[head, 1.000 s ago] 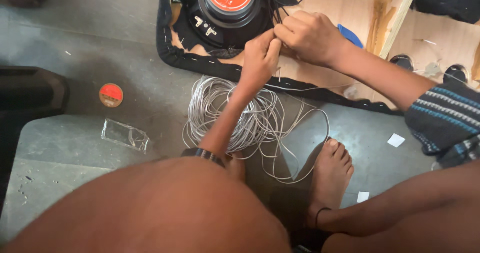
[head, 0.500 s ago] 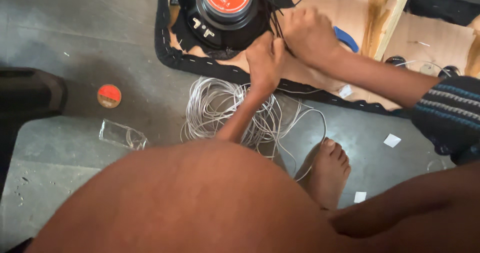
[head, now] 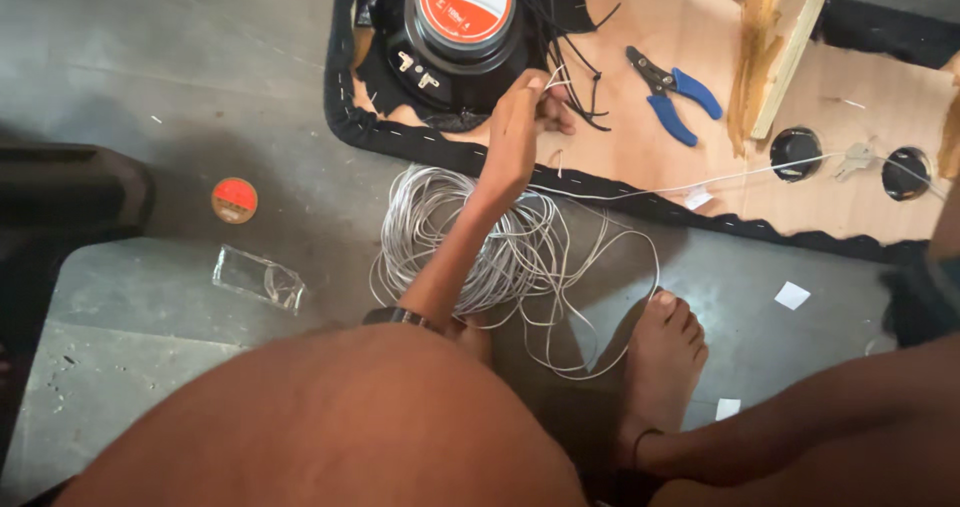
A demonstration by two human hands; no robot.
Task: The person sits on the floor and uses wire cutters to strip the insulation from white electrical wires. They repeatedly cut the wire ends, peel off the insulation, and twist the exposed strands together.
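Note:
My left hand [head: 520, 117] reaches up from the coil and pinches a thin white wire [head: 640, 189] beside the black speaker [head: 462, 27] with its red-orange round label. Loose black wires [head: 580, 72] hang from the speaker next to my fingers. The white wire runs taut from that hand across the wooden board [head: 620, 152] toward the right edge. A loose coil of white wire [head: 480, 252] lies on the floor under my forearm. My right hand is out of view; only a dark sleeve shows at the right edge.
Blue-handled pliers [head: 672, 92] lie on the board, near a wooden batten [head: 790, 47], two round holes [head: 795, 152] and a key [head: 855, 157]. On the grey floor sit a small red tin [head: 234, 200] and a clear wrapper [head: 258, 279]. My bare foot [head: 665, 367] rests by the coil.
My right hand has pulled away from the speaker and gone out of view to the right, drawing the white wire taut. My left hand stays at the speaker.

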